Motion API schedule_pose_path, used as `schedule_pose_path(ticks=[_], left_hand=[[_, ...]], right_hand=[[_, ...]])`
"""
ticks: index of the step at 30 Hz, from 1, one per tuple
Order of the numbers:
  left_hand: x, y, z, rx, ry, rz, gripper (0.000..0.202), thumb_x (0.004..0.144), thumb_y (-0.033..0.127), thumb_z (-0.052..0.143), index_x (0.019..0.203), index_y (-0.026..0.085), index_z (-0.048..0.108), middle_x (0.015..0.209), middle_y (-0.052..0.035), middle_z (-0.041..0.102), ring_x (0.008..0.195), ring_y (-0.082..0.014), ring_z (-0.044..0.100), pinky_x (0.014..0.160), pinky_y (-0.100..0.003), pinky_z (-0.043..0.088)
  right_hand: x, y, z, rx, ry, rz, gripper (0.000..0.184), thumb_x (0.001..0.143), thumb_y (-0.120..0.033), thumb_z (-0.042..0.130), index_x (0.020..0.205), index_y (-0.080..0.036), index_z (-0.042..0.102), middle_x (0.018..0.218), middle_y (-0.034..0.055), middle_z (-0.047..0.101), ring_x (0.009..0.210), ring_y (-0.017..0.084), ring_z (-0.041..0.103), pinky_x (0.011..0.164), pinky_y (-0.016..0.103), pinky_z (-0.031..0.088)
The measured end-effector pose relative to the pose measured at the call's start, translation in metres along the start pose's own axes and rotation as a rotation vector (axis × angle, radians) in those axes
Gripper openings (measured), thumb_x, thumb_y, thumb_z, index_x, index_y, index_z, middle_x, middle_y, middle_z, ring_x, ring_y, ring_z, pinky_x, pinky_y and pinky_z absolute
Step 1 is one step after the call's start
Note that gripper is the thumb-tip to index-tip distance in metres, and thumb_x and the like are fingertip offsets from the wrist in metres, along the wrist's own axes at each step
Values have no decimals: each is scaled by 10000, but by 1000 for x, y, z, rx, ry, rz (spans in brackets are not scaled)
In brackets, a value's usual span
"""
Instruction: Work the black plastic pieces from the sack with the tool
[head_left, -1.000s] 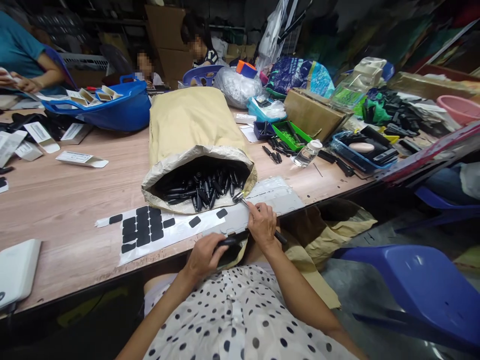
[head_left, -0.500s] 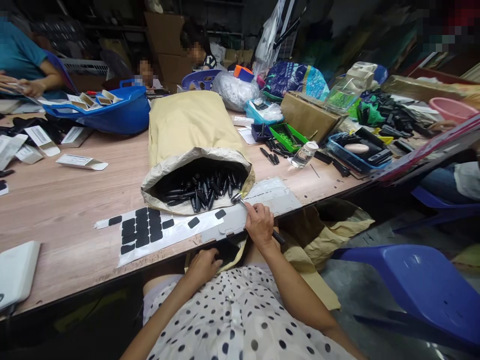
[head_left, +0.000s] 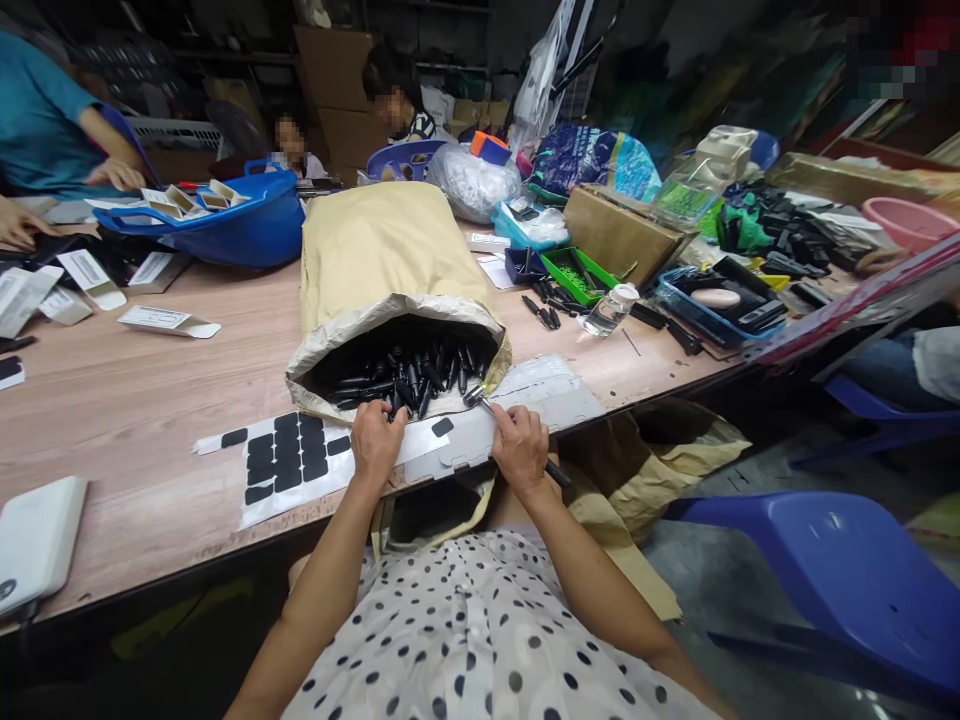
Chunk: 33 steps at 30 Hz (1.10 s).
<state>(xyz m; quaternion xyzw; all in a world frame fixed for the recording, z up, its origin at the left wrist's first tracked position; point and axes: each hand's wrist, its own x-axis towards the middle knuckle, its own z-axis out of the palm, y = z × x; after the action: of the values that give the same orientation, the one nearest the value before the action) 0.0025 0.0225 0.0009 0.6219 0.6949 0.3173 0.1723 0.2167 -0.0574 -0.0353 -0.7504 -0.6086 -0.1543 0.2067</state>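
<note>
A tan paper sack lies on the wooden table with its mouth toward me, full of several black pen-like parts. My left hand reaches to the sack's mouth, fingers curled around one black part at the lip. My right hand rests at the table edge, closed on a slim tool with a metal tip and black handle. A white sheet with several black pads lies left of my hands. A grey panel lies under my right hand.
A blue basin with white cartons stands at the back left, where another person's hands work. Trays, a small bottle, bags and boxes crowd the right side. A white device sits near left. A blue chair stands at my right.
My left hand rose from the open bag on my lap below the table edge to the sack's mouth on the table. My right hand kept the tool in place.
</note>
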Motion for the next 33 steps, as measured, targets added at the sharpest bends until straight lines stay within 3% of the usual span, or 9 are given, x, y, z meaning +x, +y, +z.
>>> schedule_pose_path(ticks=[5, 8, 10, 12, 18, 22, 25, 33], left_hand=[[-23, -12, -3, -168, 169, 66, 185, 869, 373, 565, 890, 203, 633, 760, -10, 629, 653, -176, 582, 698, -321, 512], [-43, -18, -1, -200, 72, 274, 202, 891, 370, 574, 971, 205, 658, 761, -1, 647, 630, -157, 578, 660, -286, 498], [-52, -20, 2, -181, -39, 402, 149, 895, 319, 581, 958, 219, 672, 831, -21, 678, 730, -172, 626, 706, -282, 508], [-55, -21, 5, -140, -115, 446, 111, 890, 268, 587, 941, 234, 678, 899, -35, 695, 847, -194, 653, 765, -289, 517], [-43, -20, 4, -71, -240, 348, 120, 830, 246, 653, 937, 262, 704, 911, -5, 674, 831, -184, 650, 746, -275, 517], [-38, -17, 2, -75, -305, 265, 141, 805, 260, 680, 938, 269, 726, 899, 13, 673, 757, -160, 636, 701, -261, 496], [-39, -15, 2, -86, -314, 232, 138, 800, 260, 684, 929, 270, 731, 902, 19, 678, 746, -152, 632, 695, -258, 484], [-40, -14, 3, -108, -327, 228, 125, 796, 238, 687, 908, 276, 726, 888, 25, 676, 772, -151, 637, 697, -254, 474]], right_hand=[[0, -2, -3, -6, -30, 7, 391, 898, -112, 518, 1207, -280, 689, 974, 75, 587, 867, 224, 424, 716, 335, 258], [1, -3, -4, 8, -41, 19, 371, 901, -122, 528, 1198, -273, 691, 976, 71, 589, 868, 216, 426, 719, 329, 259], [2, -2, -4, 22, -49, 35, 355, 909, -129, 529, 1187, -268, 700, 955, 69, 596, 862, 211, 435, 716, 326, 261], [5, 1, -4, 45, -68, 47, 342, 920, -134, 529, 1178, -265, 711, 922, 67, 605, 853, 208, 451, 711, 320, 271], [6, 4, -15, 228, -87, 64, 360, 948, -144, 477, 1203, -231, 716, 890, 73, 638, 832, 206, 540, 731, 306, 400], [-6, -11, -28, 507, -71, -10, 387, 995, -197, 397, 1263, -216, 676, 1019, 77, 679, 929, 189, 625, 799, 277, 499], [-15, -26, -37, 651, -114, -90, 397, 1007, -208, 379, 1285, -225, 663, 992, 62, 687, 936, 170, 650, 835, 258, 528], [-26, -35, -43, 560, -107, -212, 431, 1001, -161, 376, 1302, -245, 674, 868, 46, 632, 777, 145, 629, 729, 218, 528]])
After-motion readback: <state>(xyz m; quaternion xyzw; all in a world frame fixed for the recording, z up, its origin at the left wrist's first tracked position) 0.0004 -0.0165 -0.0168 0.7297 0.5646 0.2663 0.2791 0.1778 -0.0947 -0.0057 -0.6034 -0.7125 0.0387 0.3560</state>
